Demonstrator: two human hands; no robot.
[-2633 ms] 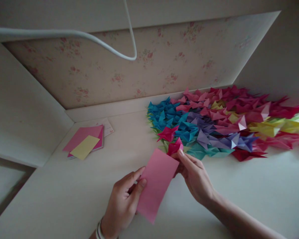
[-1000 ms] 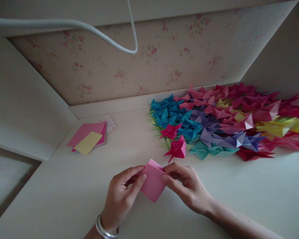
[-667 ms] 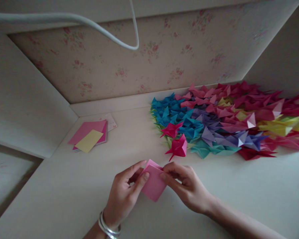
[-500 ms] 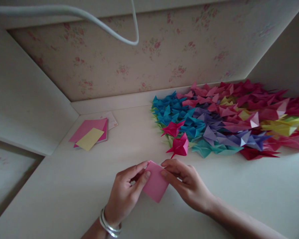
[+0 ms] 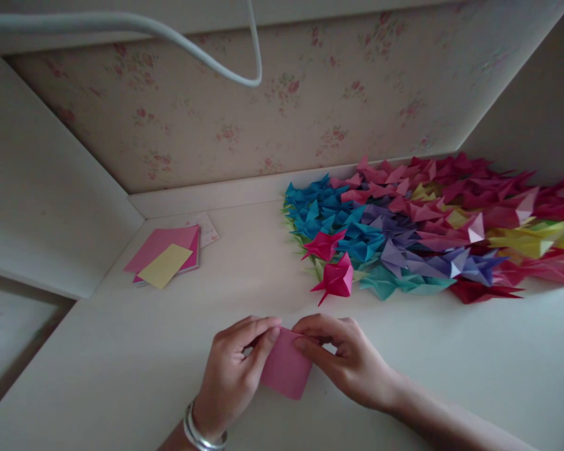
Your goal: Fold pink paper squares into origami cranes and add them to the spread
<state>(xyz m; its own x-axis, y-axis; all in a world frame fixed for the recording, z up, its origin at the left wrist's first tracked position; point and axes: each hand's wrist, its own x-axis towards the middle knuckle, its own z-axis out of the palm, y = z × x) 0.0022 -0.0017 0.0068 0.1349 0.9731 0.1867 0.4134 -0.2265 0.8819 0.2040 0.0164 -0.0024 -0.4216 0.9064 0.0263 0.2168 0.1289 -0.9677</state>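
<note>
A small square of pink paper [image 5: 286, 369] is held in front of me above the white desk, its upper edge between both hands. My left hand [image 5: 244, 357] pinches the upper left corner with thumb and forefinger; silver bangles circle that wrist. At the upper right edge, my right hand [image 5: 336, 354] grips the paper between thumb and bent fingers. The fingertips behind the sheet are hidden. Just beyond the hands lies a bright pink folded paper crane [image 5: 337, 277], with another deep pink crane [image 5: 324, 245] behind it.
A wide heap of folded paper cranes [image 5: 404, 219] in many colours covers the back right of the desk [image 5: 75, 388]. To the left sit pink sheets [image 5: 162, 244] with a yellow sheet [image 5: 165, 266] on top. A white cable [image 5: 192, 53] hangs overhead before the flowered wall.
The pink paper has turned a little and come slightly nearer to me. My right hand has shifted left along its top edge, closer to the left hand.
</note>
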